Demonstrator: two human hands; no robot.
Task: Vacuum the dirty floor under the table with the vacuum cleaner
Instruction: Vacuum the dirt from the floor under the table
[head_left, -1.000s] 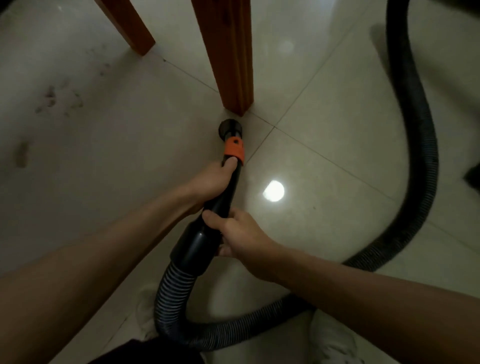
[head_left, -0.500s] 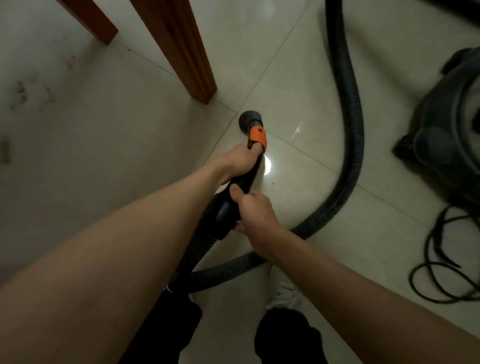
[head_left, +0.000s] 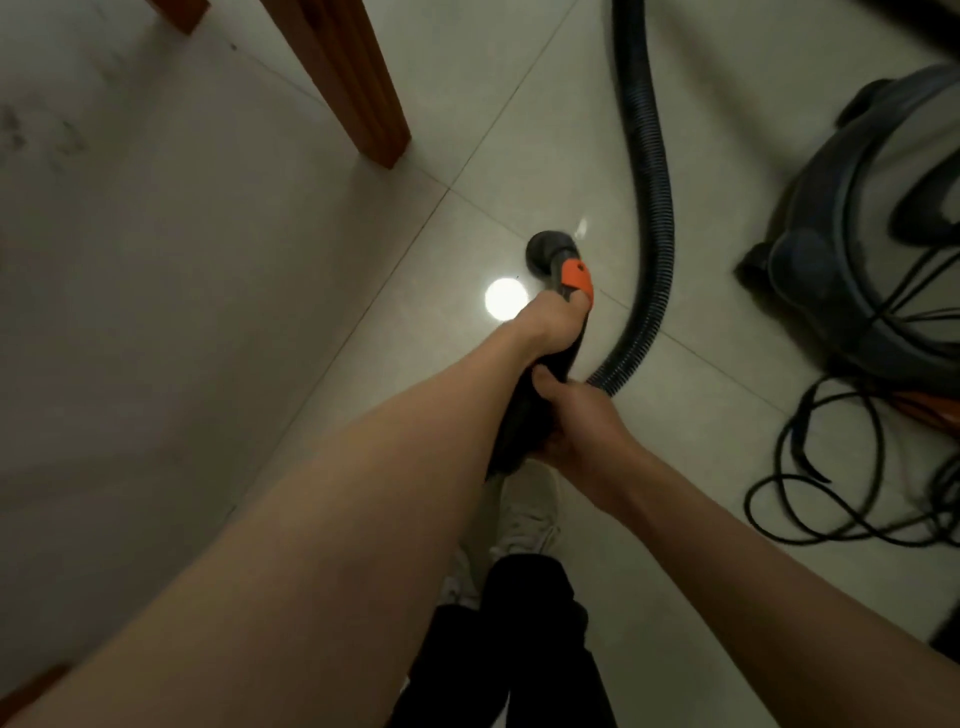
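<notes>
Head view: the vacuum wand (head_left: 540, 379) is gripped w/ both hands near frame centre. The left hand (head_left: 553, 325) is wrapped round the wand's upper part, just below the orange collar (head_left: 576, 275), fingers curled tight on the black tube. The right hand (head_left: 576, 421) is closed round the thicker black cuff lower down, at approx 5 o'clock from the left hand, thumb laid over the top. The round nozzle (head_left: 548, 252) is seen at 12 o'clock from the left hand, just past the collar, low over or on the pale tiled floor (head_left: 208, 312); contact can't be told. A bright light reflection (head_left: 505, 300) is seen on the tile at 9 o'clock from the left hand.

The ribbed hose (head_left: 649, 182) is run from the top edge down at 1–3 o'clock from the grip and curves in toward the right hand. The vacuum body (head_left: 883, 234) is parked at 2–3 o'clock, w/ a loose black cord (head_left: 831, 493) coiled on the floor at 4 o'clock. A wooden table leg (head_left: 358, 88) is stood at 11 o'clock, well apart from the nozzle. Faint dirt smudges (head_left: 41, 135) are seen far off at 10 o'clock. A pale shoe (head_left: 524, 514) and dark trousers (head_left: 519, 639) are seen at 6 o'clock.
</notes>
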